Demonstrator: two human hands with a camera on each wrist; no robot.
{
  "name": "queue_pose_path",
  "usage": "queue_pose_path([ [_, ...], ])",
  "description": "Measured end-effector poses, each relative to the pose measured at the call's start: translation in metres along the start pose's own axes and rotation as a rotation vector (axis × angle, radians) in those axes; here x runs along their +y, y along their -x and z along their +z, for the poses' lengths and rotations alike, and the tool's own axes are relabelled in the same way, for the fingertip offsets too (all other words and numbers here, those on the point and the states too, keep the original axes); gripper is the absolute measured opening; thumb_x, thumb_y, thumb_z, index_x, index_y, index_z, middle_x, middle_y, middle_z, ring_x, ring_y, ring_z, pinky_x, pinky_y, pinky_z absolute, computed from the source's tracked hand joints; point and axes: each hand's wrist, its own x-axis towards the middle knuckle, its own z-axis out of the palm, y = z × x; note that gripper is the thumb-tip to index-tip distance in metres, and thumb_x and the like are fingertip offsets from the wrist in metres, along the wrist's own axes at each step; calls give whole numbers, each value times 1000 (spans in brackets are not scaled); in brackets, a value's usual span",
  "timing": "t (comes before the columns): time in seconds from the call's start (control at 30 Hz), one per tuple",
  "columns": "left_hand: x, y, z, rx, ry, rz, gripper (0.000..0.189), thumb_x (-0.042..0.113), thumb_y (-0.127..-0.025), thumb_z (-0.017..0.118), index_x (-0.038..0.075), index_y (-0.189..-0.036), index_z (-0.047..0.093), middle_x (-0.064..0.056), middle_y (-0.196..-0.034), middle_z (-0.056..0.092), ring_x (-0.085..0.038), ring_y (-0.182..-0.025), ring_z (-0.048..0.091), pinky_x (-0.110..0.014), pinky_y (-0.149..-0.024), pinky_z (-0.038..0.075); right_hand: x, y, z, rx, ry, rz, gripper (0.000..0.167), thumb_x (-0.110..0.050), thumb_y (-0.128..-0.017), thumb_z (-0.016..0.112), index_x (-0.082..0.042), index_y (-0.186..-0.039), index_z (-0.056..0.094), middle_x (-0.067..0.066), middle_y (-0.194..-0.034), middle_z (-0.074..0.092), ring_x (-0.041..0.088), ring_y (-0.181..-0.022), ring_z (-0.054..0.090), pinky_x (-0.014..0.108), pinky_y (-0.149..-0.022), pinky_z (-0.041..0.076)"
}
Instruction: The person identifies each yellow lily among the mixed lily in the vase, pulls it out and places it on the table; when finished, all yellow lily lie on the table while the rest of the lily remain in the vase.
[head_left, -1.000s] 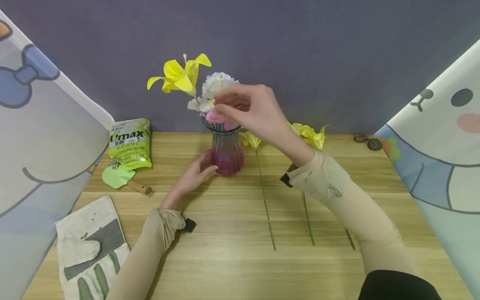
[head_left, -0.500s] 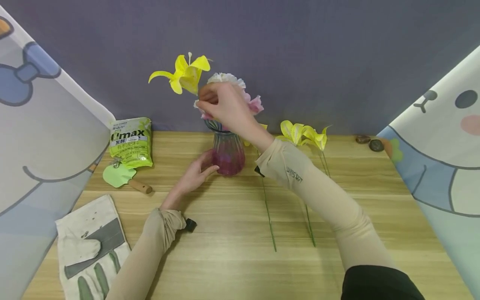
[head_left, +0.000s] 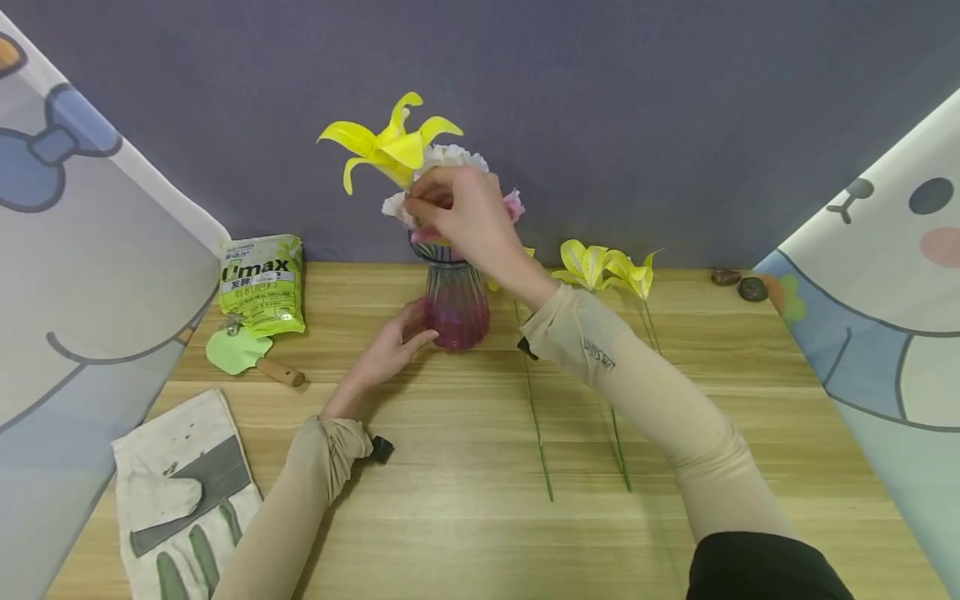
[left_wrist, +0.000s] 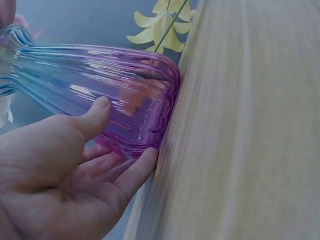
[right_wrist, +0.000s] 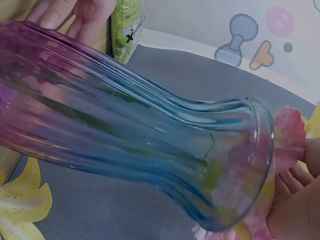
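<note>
A ribbed glass vase (head_left: 456, 304), blue at the neck and purple-pink at the base, stands upright on the table. My left hand (head_left: 388, 350) holds its lower side, thumb (left_wrist: 97, 114) in front and fingers curled behind. Above the rim, my right hand (head_left: 468, 208) pinches the stem of a yellow lily (head_left: 386, 150) just under the blossom, which leans left. White flowers (head_left: 453, 156) and pink flowers (head_left: 513, 205) fill the vase mouth, partly hidden by that hand. Stems show through the glass (right_wrist: 125, 120) in the right wrist view.
Several more yellow lilies (head_left: 583, 262) lie on the wooden table to the right. At left are a green fertilizer bag (head_left: 261, 285), a small green trowel (head_left: 237, 350) and work gloves (head_left: 180, 492). Dark stones (head_left: 752, 289) sit at the back right.
My right hand has moved left from over the bouquet to the lily's stem and pinches it. The blossom has turned and shifted slightly right. My left hand stays at the vase.
</note>
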Motion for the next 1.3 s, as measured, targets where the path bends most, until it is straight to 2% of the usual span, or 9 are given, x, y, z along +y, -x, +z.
queue_pose_path([
  [0.2, 0, -2, 0, -2, 10, -21, 61, -1, -108, 61, -11, -161, 32, -31, -166, 35, -49, -150, 39, -53, -122, 41, 1, 10, -15, 85, 115, 13, 13, -17, -101, 78, -5, -106, 81, 1, -96, 80, 6, -79, 75, 22, -76, 63],
  [0.3, 0, -2, 0, -2, 1, -30, 61, 0, -108, 61, -9, -161, 32, -30, -166, 35, -48, -150, 39, -52, -122, 41, 3, 15, -23, 130, 104, 17, 14, -17, -100, 80, -4, -104, 82, 2, -96, 81, 8, -78, 76, 24, -73, 64],
  [0.47, 0, -2, 0, -1, -13, -34, 62, 1, -108, 62, -8, -162, 33, -29, -167, 35, -48, -150, 39, -52, -121, 42, 10, 25, -33, 183, -69, 25, 13, -14, -100, 80, -1, -102, 80, 5, -90, 81, 16, -73, 77, 32, -65, 67],
  [0.57, 1, -2, -1, -1, 0, -34, 61, 1, -108, 61, -9, -162, 32, -30, -167, 34, -48, -150, 38, -53, -121, 41, 17, 29, -38, 215, -191, 15, 13, -11, -100, 78, 2, -103, 79, 9, -89, 80, 21, -75, 78, 35, -66, 68],
  [0.67, 1, -1, -1, 1, 10, -38, 62, 0, -108, 62, -10, -162, 31, -30, -167, 33, -48, -151, 38, -52, -122, 41, 24, 31, -42, 286, -226, -18, 13, -10, -100, 78, 4, -100, 79, 11, -90, 80, 22, -77, 78, 33, -66, 67],
  [0.8, 1, 0, 0, 3, -1, -38, 63, 0, -108, 62, -12, -161, 31, -32, -166, 33, -50, -149, 39, -52, -122, 41, 33, 34, -47, 369, -266, -14, 14, -10, -99, 80, 3, -97, 79, 12, -90, 80, 22, -77, 76, 29, -67, 66],
  [1.0, 1, 1, 0, -1, -30, -51, 64, 2, -108, 63, -11, -162, 30, -32, -165, 34, -48, -148, 42, -50, -121, 43, 46, 39, -52, 432, -372, 26, 12, -7, -97, 79, 5, -95, 77, 11, -88, 80, 20, -76, 76, 25, -67, 64],
  [1.13, 2, 1, 0, -6, -38, -58, 64, 4, -109, 63, -10, -162, 31, -31, -165, 35, -47, -149, 42, -49, -122, 43, 54, 42, -53, 471, -408, 19, 10, -4, -97, 78, 7, -95, 77, 10, -86, 80, 18, -73, 76, 23, -64, 62],
  [1.3, 3, 2, 1, -7, -30, -50, 63, 3, -109, 62, -11, -162, 30, -33, -164, 35, -49, -149, 41, -52, -123, 41, 60, 43, -52, 503, -455, -5, 7, -1, -97, 78, 5, -93, 77, 9, -87, 80, 17, -74, 77, 23, -66, 63],
])
